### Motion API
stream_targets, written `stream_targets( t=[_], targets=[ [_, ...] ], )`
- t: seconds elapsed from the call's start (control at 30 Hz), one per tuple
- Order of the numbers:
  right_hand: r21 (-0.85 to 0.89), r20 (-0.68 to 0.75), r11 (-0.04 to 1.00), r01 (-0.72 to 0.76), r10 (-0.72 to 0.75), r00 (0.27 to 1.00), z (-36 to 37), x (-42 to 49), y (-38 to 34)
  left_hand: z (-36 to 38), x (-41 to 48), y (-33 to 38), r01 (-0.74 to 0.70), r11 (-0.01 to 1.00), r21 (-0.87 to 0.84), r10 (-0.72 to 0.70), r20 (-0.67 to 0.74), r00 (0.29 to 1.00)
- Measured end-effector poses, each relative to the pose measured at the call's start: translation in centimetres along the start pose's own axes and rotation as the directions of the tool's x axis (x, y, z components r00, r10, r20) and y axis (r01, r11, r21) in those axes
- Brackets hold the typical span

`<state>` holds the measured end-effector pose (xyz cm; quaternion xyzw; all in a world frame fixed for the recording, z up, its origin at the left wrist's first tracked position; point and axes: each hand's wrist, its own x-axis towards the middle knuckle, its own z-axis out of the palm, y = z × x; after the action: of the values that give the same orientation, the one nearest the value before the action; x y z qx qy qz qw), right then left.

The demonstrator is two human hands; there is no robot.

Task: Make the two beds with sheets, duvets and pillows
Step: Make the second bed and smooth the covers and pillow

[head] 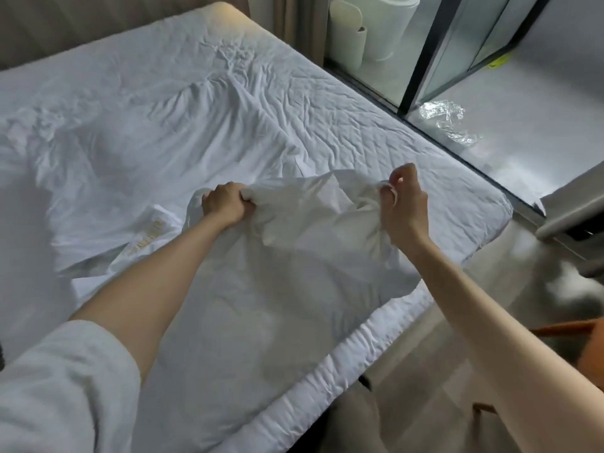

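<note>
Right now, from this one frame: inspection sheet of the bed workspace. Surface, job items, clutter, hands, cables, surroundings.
Surface: a wrinkled white sheet covers the mattress.
Job's things: a bunched white cloth lies on the near side, its far edge lifted. The folded linen with gold print lies to its left.
Clutter: crumpled clear plastic lies on the floor by the glass.
Grippers: the left hand grips the cloth's edge in a fist. The right hand pinches the same edge further right.
Cables: nothing seen.
Surroundings: a black-framed glass partition stands right of the bed. A curtain hangs past the far corner.
</note>
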<state>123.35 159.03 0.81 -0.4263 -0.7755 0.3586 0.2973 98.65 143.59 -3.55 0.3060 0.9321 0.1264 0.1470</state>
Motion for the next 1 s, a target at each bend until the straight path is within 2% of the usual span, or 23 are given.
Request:
stream_targets(
  t=[0.17, 0.27, 0.33, 0.43, 0.5, 0.57, 0.6, 0.7, 0.8, 0.9, 1.0],
  targets=[
    [0.153, 0.077, 0.973, -0.174, 0.164, 0.983, 5.8, 11.0, -0.7, -1.6, 5.0, -0.3, 0.186, 0.981, 0.053, -0.188, 0.041, 0.981],
    [0.327, 0.209, 0.896, -0.301, 0.242, 0.948, 9.4, 15.8, -0.3, -0.7, 8.1, -1.7, 0.359, 0.931, 0.063, -0.357, -0.044, 0.933],
    [0.224, 0.347, 0.916, -0.333, 0.244, 0.906, 10.7, 17.6, 1.0, 1.1, 8.9, -2.1, 0.407, 0.913, 0.003, -0.402, -0.151, 0.903],
    [-0.008, 0.525, 0.946, -0.325, 0.28, 0.803, 11.5, 17.8, 5.5, 3.7, 9.0, -0.7, 0.269, 0.953, -0.141, -0.29, -0.16, 0.943],
    [-0.149, 0.624, 0.932, -0.332, 0.349, 0.7, 11.7, 16.9, 9.0, 5.6, 8.9, 0.7, 0.185, 0.964, -0.194, -0.203, -0.077, 0.976],
    [-0.272, 0.678, 0.903, -0.333, 0.425, 0.6, 12.0, 16.2, 12.3, 7.8, 9.1, 2.0, 0.167, 0.97, -0.179, -0.157, 0.071, 0.985],
    [-0.313, 0.69, 0.895, -0.317, 0.444, 0.572, 12.1, 15.8, 13.6, 8.8, 9.2, 2.5, 0.177, 0.967, -0.181, -0.152, 0.144, 0.978],
    [-0.331, 0.704, 0.906, -0.264, 0.423, 0.57, 13.1, 15.1, 15.9, 12.2, 10.2, 3.6, 0.254, 0.944, -0.21, -0.2, 0.249, 0.948],
    [-0.314, 0.734, 0.938, -0.148, 0.339, 0.589, 14.0, 15.0, 16.7, 14.6, 12.2, 4.3, 0.336, 0.903, -0.268, -0.269, 0.257, 0.928],
    [-0.274, 0.76, 0.958, -0.086, 0.27, 0.591, 13.9, 14.7, 17.0, 15.6, 13.9, 5.0, 0.272, 0.932, -0.24, -0.216, 0.233, 0.948],
    [-0.236, 0.715, 0.97, -0.061, 0.215, 0.665, 13.5, 14.3, 16.6, 15.0, 13.8, 6.7, 0.248, 0.897, -0.366, -0.167, 0.238, 0.957]
  ],
)
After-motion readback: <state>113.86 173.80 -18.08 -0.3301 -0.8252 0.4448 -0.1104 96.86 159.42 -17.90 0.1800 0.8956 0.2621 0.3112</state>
